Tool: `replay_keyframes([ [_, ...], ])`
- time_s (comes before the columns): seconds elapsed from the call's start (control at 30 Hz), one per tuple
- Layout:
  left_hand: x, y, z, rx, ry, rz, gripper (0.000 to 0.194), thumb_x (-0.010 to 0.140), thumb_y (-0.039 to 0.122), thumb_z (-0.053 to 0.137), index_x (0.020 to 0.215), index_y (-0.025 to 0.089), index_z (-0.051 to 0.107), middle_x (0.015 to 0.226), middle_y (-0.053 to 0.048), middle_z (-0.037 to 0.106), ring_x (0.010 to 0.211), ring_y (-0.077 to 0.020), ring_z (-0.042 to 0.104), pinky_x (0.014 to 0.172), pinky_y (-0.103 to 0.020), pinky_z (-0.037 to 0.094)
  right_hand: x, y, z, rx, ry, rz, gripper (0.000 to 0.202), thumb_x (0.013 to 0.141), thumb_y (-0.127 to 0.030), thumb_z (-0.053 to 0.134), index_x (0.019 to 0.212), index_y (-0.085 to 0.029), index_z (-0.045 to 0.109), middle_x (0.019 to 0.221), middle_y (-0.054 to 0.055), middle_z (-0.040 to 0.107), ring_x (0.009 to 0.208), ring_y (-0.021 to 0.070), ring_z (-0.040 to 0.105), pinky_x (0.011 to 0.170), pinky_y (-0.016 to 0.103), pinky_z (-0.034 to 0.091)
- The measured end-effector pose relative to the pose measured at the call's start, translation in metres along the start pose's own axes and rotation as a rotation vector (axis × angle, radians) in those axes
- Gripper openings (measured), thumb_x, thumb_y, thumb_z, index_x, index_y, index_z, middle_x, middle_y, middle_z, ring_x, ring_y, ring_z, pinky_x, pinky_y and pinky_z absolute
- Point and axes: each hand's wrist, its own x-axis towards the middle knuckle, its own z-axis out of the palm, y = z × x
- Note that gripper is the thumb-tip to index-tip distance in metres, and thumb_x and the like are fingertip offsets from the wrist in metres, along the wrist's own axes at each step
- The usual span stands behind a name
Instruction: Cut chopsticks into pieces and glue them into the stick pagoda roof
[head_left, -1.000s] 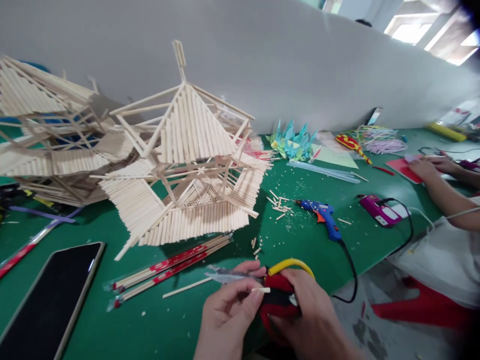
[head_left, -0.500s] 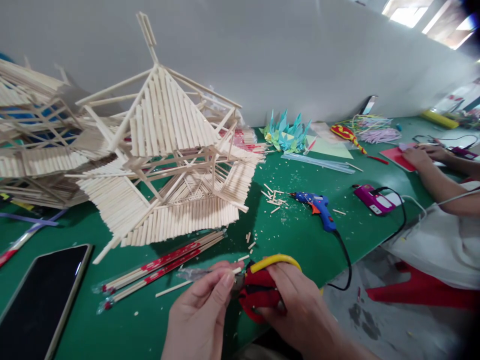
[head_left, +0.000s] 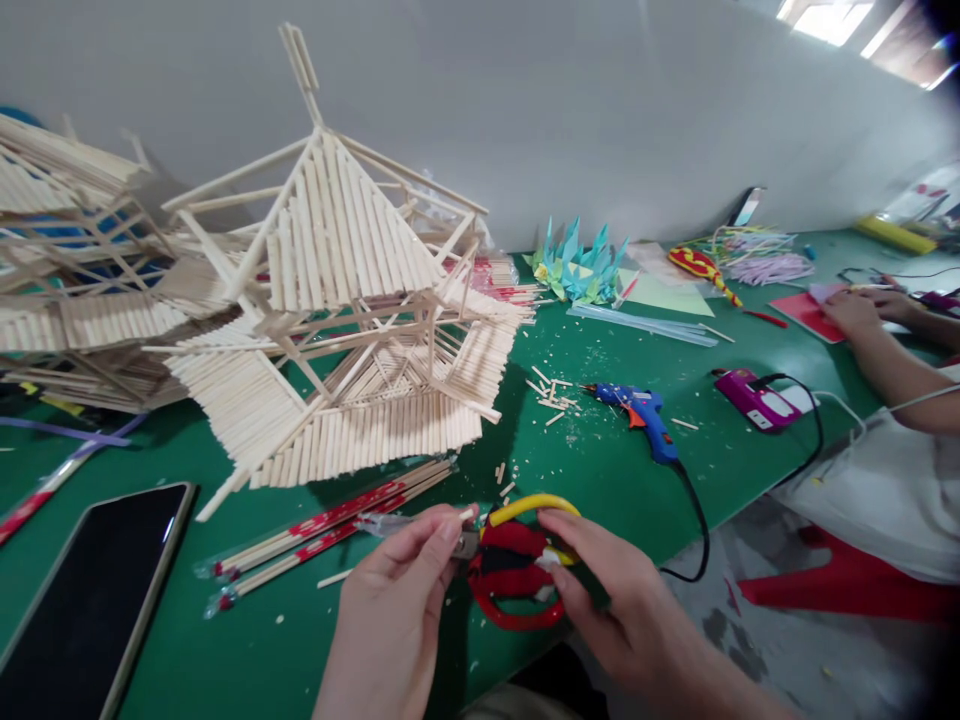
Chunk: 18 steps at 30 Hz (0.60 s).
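My left hand (head_left: 397, 590) is pinching a short wooden stick (head_left: 466, 515), whose pale end sticks out past the thumb and fingertips. Just right of it are cutting pliers (head_left: 517, 555) with a yellow upper handle and a red looped lower one. Their metal head (head_left: 466, 545) lies close behind my left fingertips, partly hidden. My right hand (head_left: 622, 590) grips the pliers at the handles, fingers at the yellow one and thumb lower. Behind my hands stands a tiered pavilion model (head_left: 352, 230) built of wooden sticks.
Stick packs (head_left: 322, 525) and a phone (head_left: 97, 590) lie left. Cut stick pieces (head_left: 551, 395) are scattered near a blue glue gun (head_left: 637, 410), its cord hanging over the table edge. A purple power strip (head_left: 757, 400) sits right. Another person's hands (head_left: 855, 305) touch red paper (head_left: 806, 315).
The pliers' handles have spread further apart, and my right thumb and fingers have loosened around them. My left hand still holds the stick, slightly shifted. The view has moved a little.
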Motion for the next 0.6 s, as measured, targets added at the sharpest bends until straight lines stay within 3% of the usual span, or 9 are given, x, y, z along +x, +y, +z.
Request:
replay_keyframes([
  [0.13,0.000,0.003,-0.002,0.011,-0.058,-0.046,0.020,0.052,0.022,0.076,0.068,0.013,0.069,0.070,-0.003,0.071,0.067,-0.0112,0.062,0.064,-0.016,0.050,0.008,-0.001,-0.007,0.688,-0.082,0.361,0.029,0.083,-0.024,0.042,0.107,-0.019,0.056,0.114,0.008,0.059,0.105,0.0204,0.053,0.092,0.041,0.039],
  [0.23,0.001,0.006,-0.005,0.049,-0.092,-0.075,0.021,0.054,0.023,0.075,0.070,0.011,0.069,0.073,-0.006,0.071,0.070,-0.0133,0.062,0.066,-0.018,0.050,0.012,0.000,-0.011,1.126,-0.168,0.499,0.029,0.083,-0.028,0.042,0.103,-0.017,0.059,0.112,0.011,0.060,0.106,0.0209,0.053,0.094,0.041,0.036],
  [0.4,0.001,0.012,-0.012,0.170,-0.108,-0.117,0.018,0.060,0.024,0.071,0.074,0.012,0.069,0.077,-0.007,0.070,0.073,-0.0152,0.062,0.069,-0.022,0.049,0.012,0.006,-0.013,1.216,-0.232,0.543,0.036,0.084,-0.031,0.035,0.106,-0.012,0.057,0.113,0.016,0.059,0.103,0.0220,0.055,0.093,0.042,0.036],
  [0.6,-0.003,0.014,-0.017,0.246,-0.122,-0.151,0.020,0.060,0.026,0.071,0.074,0.013,0.068,0.071,-0.005,0.068,0.073,-0.0166,0.061,0.067,-0.024,0.048,0.006,-0.006,-0.007,0.895,-0.245,0.458,0.031,0.086,-0.032,0.039,0.109,-0.019,0.055,0.114,0.009,0.059,0.105,0.0197,0.053,0.088,0.036,0.041],
])
